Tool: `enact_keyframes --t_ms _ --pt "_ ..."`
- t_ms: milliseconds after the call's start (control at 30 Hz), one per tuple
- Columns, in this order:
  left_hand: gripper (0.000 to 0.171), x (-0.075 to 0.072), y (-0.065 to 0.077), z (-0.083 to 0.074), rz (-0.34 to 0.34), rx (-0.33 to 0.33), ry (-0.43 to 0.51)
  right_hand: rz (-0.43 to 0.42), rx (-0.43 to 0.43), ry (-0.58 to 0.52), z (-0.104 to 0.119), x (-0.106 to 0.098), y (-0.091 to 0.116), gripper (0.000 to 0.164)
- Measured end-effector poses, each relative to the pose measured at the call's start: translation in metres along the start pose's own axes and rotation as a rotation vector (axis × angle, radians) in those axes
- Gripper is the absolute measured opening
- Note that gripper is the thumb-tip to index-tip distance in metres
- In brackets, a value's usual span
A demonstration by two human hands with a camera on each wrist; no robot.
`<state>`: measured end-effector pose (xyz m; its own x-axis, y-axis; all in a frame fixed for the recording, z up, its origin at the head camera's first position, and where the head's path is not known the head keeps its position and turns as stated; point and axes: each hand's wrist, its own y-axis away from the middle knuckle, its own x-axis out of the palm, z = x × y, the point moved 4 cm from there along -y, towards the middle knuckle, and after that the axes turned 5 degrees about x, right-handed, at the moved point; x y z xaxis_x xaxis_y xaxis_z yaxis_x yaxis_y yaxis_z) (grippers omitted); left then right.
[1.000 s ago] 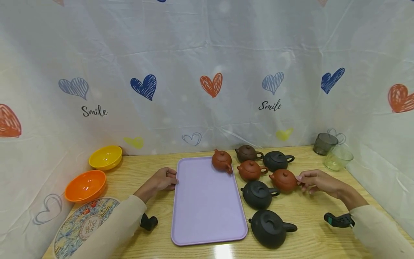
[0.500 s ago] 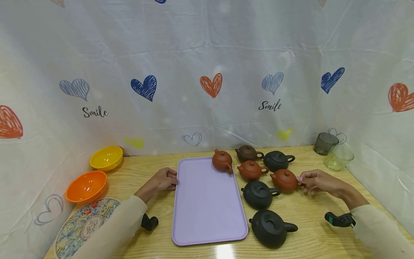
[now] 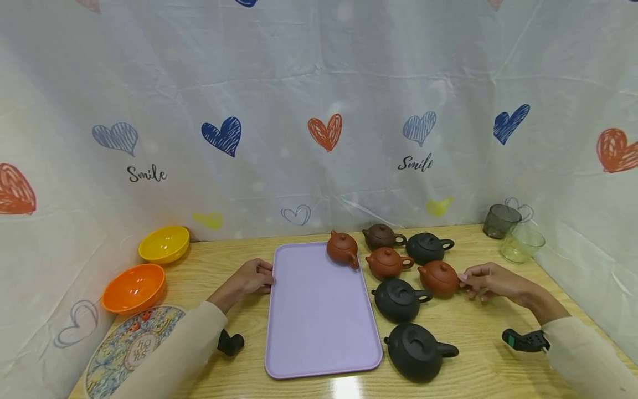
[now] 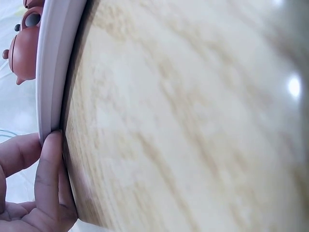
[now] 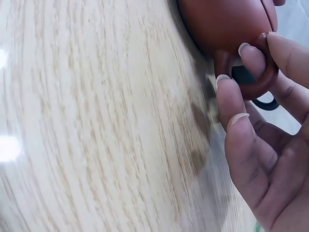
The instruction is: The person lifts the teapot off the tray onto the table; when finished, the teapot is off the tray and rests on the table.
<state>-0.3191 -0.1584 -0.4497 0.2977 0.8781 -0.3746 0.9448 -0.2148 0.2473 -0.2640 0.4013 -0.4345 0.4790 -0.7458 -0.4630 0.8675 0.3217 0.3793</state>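
Note:
In the head view my left hand (image 3: 249,277) is at the left edge of a lilac tray (image 3: 319,321). The left wrist view shows its fingertips pinching the tray's rim. A reddish-brown clay teapot (image 3: 440,279) stands on the table to the right, and my right hand (image 3: 490,282) holds it by the handle. In the right wrist view, a fingertip comes through the handle loop (image 5: 268,87) while other fingers press around it. Another reddish-brown teapot (image 3: 342,247) sits on the tray's far right corner, its handle overhanging the edge.
Right of the tray stand a brown teapot (image 3: 381,236), a third reddish-brown one (image 3: 386,262), and black ones (image 3: 401,300) front and back. Two cups (image 3: 520,244) are at the far right. Yellow (image 3: 164,244) and orange bowls (image 3: 133,289) and a patterned round mat (image 3: 134,343) lie left.
My right hand and the teapot it holds have shifted very slightly to the right. The left hand and tray stay in place.

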Motion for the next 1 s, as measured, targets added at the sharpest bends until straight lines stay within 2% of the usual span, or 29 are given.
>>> enact_keyframes --t_ms 133,300,500,633,767,1000 --pt "0.041 0.000 0.000 0.001 -0.002 0.000 -0.002 -0.057 0.021 0.005 0.002 -0.002 0.003 0.034" --pt "0.043 0.001 0.000 0.000 0.003 0.013 0.014 -0.179 0.038 0.027 0.008 -0.011 0.012 0.040" --pt "0.042 0.001 -0.001 0.001 -0.004 0.007 0.010 -0.267 0.000 0.064 0.040 -0.019 0.016 0.043" --pt "0.043 0.001 -0.002 0.002 0.003 0.015 0.006 -0.263 -0.055 0.074 0.073 -0.013 0.010 0.040" --pt "0.043 0.000 -0.002 0.002 0.006 0.022 0.007 -0.236 -0.085 0.083 0.105 0.002 -0.005 0.040" --pt "0.041 0.001 -0.001 0.001 0.000 0.012 0.014 -0.190 -0.060 0.106 0.148 0.037 -0.045 0.041"
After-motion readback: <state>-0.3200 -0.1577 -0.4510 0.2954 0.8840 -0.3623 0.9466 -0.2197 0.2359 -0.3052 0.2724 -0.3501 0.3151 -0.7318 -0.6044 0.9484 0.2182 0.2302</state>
